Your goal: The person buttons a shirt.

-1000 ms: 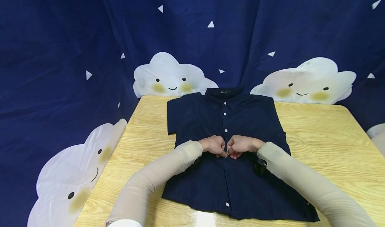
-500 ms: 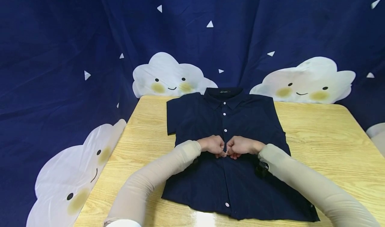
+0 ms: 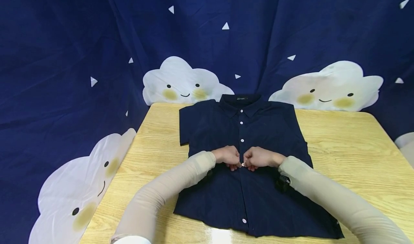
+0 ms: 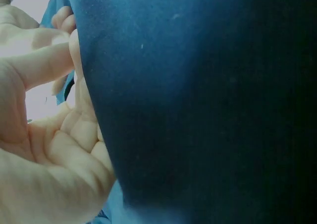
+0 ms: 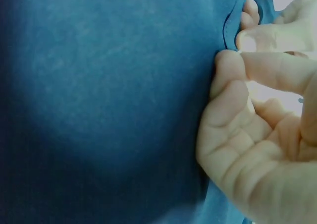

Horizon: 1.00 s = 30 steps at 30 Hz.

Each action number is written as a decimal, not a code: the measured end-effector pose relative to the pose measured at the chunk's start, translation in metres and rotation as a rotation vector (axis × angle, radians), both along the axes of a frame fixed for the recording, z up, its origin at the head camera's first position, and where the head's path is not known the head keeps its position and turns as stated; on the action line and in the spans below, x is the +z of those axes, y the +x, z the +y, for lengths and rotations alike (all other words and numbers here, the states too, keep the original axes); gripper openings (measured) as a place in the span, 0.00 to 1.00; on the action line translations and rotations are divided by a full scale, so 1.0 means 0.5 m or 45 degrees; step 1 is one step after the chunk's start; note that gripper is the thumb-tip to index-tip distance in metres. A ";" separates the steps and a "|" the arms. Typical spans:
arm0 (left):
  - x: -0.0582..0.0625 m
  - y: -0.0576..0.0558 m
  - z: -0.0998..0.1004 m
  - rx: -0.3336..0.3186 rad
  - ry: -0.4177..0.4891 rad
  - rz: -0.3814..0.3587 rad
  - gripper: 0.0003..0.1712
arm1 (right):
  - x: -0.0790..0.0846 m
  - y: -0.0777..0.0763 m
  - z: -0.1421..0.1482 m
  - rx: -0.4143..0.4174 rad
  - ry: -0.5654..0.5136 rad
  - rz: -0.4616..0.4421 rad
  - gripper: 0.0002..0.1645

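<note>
A dark navy short-sleeved shirt (image 3: 213,197) lies face up, its collar toward the far side. At its front placket, midway down, a white button (image 3: 243,164) shows between the two hands. My left hand (image 3: 228,157) has curled fingers, with thumb and index fingertip at the placket from the left. In the left wrist view its fingers go behind the blue cloth (image 4: 163,85). My right hand (image 3: 258,157) pinches the placket edge beside the button with thumb and index finger, also seen in the right wrist view. The fingertips of both hands almost meet.
More white buttons run along the placket, among them an upper button (image 3: 242,140) and a lowest button (image 3: 244,221) near the hem. Under the shirt is a light wooden table (image 3: 343,143). A dark blue curtain (image 3: 207,28) with white clouds hangs behind it.
The left fingertips have drawn back slightly to the left, and the white button now shows plainly between the hands. The right hand and shirt stay nearly in place.
</note>
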<state>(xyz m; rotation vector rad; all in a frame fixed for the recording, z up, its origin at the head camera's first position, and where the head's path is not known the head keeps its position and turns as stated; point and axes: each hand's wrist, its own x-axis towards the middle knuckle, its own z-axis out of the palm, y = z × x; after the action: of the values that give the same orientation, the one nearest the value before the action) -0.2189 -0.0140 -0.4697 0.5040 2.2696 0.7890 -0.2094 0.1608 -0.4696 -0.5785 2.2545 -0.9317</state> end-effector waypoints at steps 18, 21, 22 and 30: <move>0.002 0.030 -0.019 -0.087 -0.018 0.223 0.13 | -0.006 0.037 0.006 -0.027 0.050 0.165 0.13; 0.000 0.041 -0.025 -0.122 -0.013 0.266 0.11 | -0.007 0.046 0.008 0.010 0.062 0.213 0.12; 0.000 0.047 -0.026 -0.130 -0.010 0.273 0.11 | -0.007 0.049 0.008 0.022 0.069 0.231 0.11; -0.008 0.089 -0.036 -0.251 -0.078 0.394 0.10 | -0.003 0.070 0.001 0.052 0.181 0.301 0.12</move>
<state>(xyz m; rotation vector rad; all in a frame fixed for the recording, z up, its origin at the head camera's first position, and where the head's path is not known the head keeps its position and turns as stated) -0.1744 -0.0320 -0.4735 0.8561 2.4667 0.5722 -0.1744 0.1615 -0.4711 -0.6982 2.4845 -0.7069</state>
